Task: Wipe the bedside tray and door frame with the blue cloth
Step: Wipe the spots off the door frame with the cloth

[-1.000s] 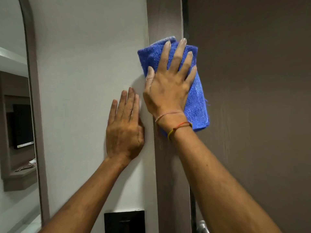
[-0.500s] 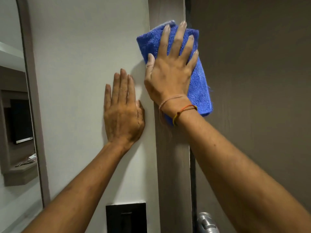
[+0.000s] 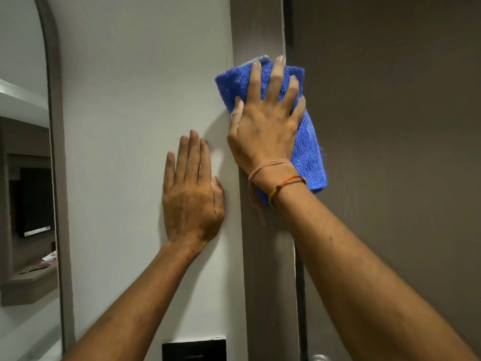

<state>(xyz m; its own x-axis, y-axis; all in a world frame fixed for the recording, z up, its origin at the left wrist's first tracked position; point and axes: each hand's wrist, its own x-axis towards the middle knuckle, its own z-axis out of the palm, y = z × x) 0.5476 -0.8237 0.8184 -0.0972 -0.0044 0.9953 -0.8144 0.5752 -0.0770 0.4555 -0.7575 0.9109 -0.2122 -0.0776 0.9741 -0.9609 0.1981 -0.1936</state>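
Note:
A folded blue cloth (image 3: pixel 308 149) lies flat against the grey-brown door frame (image 3: pixel 260 29), a vertical strip between the white wall and the brown door. My right hand (image 3: pixel 265 126) presses on the cloth with its fingers spread, covering most of it. The cloth overlaps the frame's edge onto the door. My left hand (image 3: pixel 192 196) rests flat on the white wall just left of the frame, fingers together and pointing up, holding nothing. The bedside tray is not in view.
The brown door (image 3: pixel 390 126) fills the right side. A black switch plate (image 3: pixel 194 349) sits low on the wall, and a metal door handle (image 3: pixel 318 357) shows at the bottom edge. An arched mirror (image 3: pixel 26 178) at the left reflects a shelf and a screen.
My right hand and the cloth went up the frame half a second ago and have come back down it. My left hand has stayed on the wall.

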